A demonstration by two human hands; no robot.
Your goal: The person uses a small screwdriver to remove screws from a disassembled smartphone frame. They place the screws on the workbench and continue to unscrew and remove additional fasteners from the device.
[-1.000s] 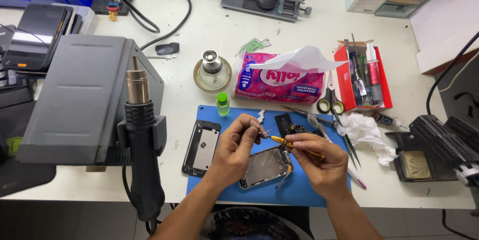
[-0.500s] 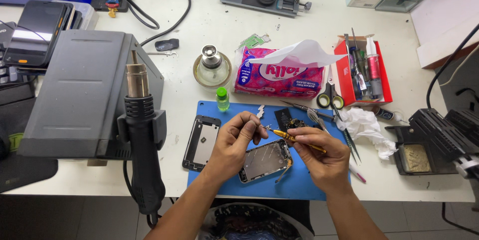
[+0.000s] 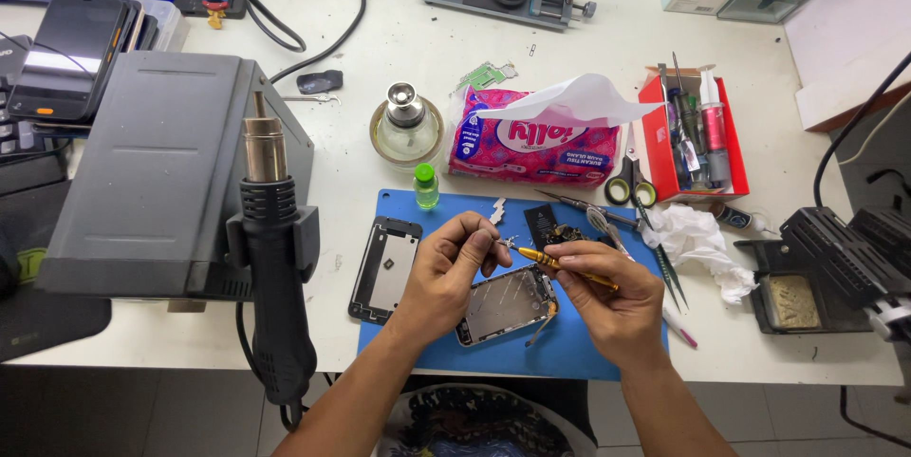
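Head view of a phone repair on a white desk (image 3: 569,49). At lower centre of the frame, the left hand (image 3: 444,272) is closed in a pinch on a small metal part (image 3: 506,244), held just above the opened phone chassis (image 3: 505,306), which lies on a blue work mat (image 3: 579,348). The right hand (image 3: 612,296) is closed around a yellow-handled screwdriver (image 3: 560,265), whose tip points left and meets the small part between the two hands. On the mat to the left of the left hand lies a detached phone back cover (image 3: 384,269); above it stands a small green-capped bottle (image 3: 426,186). Left of the mat, a hot-air gun (image 3: 270,258) stands nozzle-up in its holder on a grey rework station (image 3: 152,163). Above the hands lie a pink tissue pack (image 3: 536,139) and a glass alcohol dispenser (image 3: 405,125). At upper right, a red tray (image 3: 735,158) holds tools, with scissors (image 3: 631,186) beside it and a crumpled tissue (image 3: 697,239) below.
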